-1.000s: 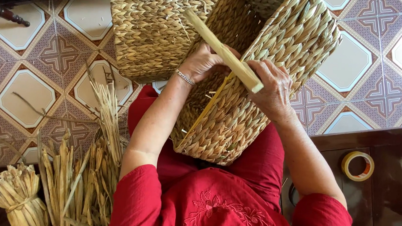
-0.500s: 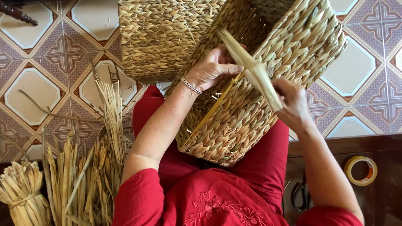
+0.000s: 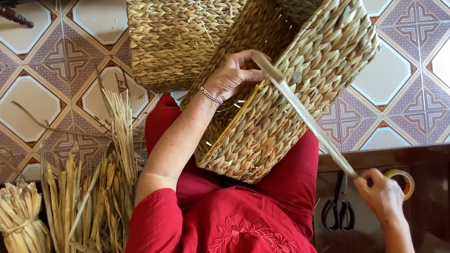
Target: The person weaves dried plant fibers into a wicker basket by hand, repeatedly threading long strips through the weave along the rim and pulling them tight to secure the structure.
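Note:
A woven straw basket (image 3: 289,94) rests tilted on my lap, over red clothing. My left hand (image 3: 233,75) presses on the basket's side, fingers pinching the near end of a long flat straw strand (image 3: 304,113). The strand runs taut down to the right, across the basket. My right hand (image 3: 379,193) grips its far end above the dark wooden bench, well away from the basket. A silver bracelet sits on my left wrist.
A second woven basket (image 3: 178,35) lies on the patterned tile floor (image 3: 29,93) behind. Loose dried straw (image 3: 90,201) and a tied bundle (image 3: 14,218) lie at lower left. On the dark bench (image 3: 438,207) are black scissors (image 3: 337,214) and a tape roll (image 3: 406,182).
My right hand has pulled the strand out from the basket, moving down and right to the bench. The strand is now long and taut. My left hand stayed on the basket.

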